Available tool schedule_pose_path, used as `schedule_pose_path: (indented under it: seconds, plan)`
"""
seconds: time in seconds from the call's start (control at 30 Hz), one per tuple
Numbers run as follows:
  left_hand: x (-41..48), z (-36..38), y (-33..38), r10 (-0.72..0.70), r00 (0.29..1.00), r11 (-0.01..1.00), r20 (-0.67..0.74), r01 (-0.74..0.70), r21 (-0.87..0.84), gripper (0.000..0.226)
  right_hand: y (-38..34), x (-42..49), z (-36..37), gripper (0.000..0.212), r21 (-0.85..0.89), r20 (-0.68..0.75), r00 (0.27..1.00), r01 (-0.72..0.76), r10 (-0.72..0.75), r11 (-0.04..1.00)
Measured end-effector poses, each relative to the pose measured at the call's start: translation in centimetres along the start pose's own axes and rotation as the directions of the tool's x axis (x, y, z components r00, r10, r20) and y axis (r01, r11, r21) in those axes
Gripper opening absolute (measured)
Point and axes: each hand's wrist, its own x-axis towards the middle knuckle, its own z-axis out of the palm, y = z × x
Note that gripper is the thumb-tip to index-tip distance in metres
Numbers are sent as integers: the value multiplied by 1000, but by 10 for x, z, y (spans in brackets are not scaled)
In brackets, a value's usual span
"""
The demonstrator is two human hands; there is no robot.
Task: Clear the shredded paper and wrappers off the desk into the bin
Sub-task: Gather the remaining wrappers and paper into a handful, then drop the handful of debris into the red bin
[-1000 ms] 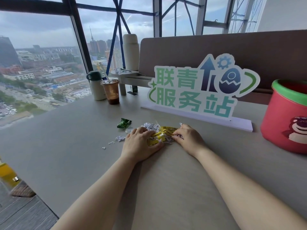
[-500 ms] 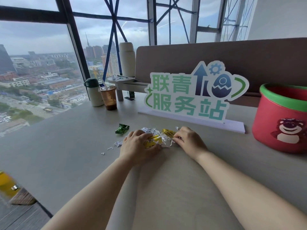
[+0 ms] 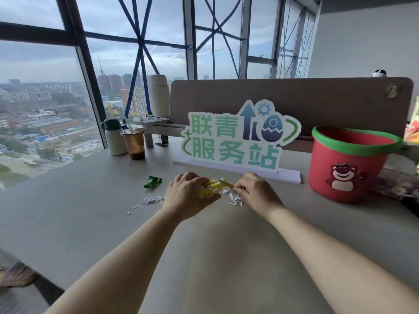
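Note:
My left hand (image 3: 184, 196) is closed around yellow wrappers (image 3: 209, 188) mixed with white shredded paper, just above the grey desk (image 3: 90, 223). My right hand (image 3: 256, 192) pinches the other end of the bundle, and loose shreds (image 3: 234, 198) lie under its fingers. A green wrapper (image 3: 153, 182) lies to the left of my left hand. More white shreds (image 3: 152, 200) are scattered on the desk below it. The red bin (image 3: 347, 164) with a green rim and a bear picture stands at the right.
A white sign with green characters (image 3: 235, 141) stands right behind my hands. A white flask (image 3: 114, 137) and a plastic cup of brown drink (image 3: 134, 143) stand at the back left by the window. A brown partition (image 3: 294, 98) closes the back.
Both hands have drawn the wrappers and shreds closer together and curled tighter around them. The camera has tilted and shifted, showing more of the bin.

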Motion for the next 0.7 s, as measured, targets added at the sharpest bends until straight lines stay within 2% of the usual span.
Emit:
schedule_pose_path:
  seconds: [0.37,0.7]
  plan:
    - [10,-4,60,118,993,992,-31,-119,-49,64,15,-22,-64,11,-100,-39,998,-59,55,993]
    - [20,-10,114,231,972,969,-36,-233,-79,64,27,-46,-131,13,-184,-138,985,-126,101,975]
